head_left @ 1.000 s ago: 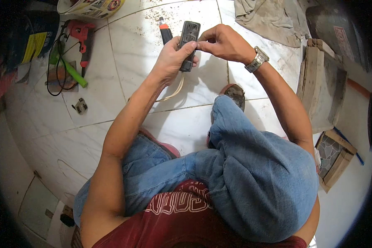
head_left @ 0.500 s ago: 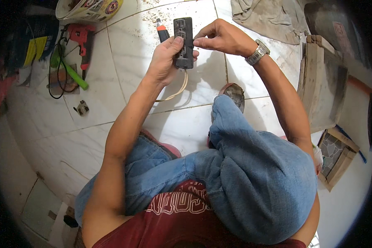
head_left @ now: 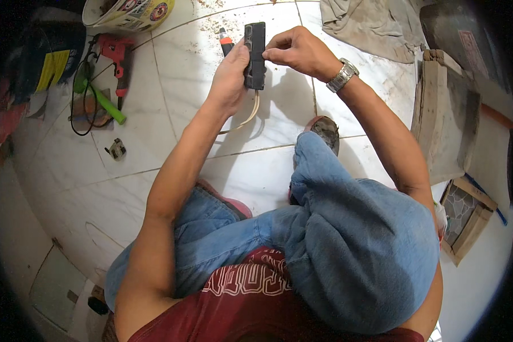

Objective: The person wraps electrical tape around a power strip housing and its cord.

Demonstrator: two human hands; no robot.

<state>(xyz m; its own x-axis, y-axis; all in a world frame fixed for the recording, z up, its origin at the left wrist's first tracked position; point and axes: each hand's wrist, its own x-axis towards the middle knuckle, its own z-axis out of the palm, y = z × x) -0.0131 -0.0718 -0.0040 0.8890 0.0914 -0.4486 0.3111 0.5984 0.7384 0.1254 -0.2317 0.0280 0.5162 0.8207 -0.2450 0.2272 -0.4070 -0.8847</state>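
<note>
The black power strip (head_left: 257, 57) is held above the tiled floor (head_left: 290, 108) by the left hand (head_left: 229, 74), whose fingers are closed around it. It has just been turned: the socket face, more squarely shown half a second ago, is now tipped leftward, and a plain dark side is exposed beside the right hand (head_left: 302, 54). By judgement, that side is now what is being attended to. The right thumb and forefinger are brought nearly together at its edge; whether anything small is pinched there (or the strip merely touched) cannot be told. The other left fingers are hidden behind the strip. The pale wires (head_left: 255, 105) are lost behind the left forearm (head_left: 188, 137). An orange-collared tool (head_left: 226, 43) is partly covered by the left hand, and whether it is gripped cannot be told.
</note>
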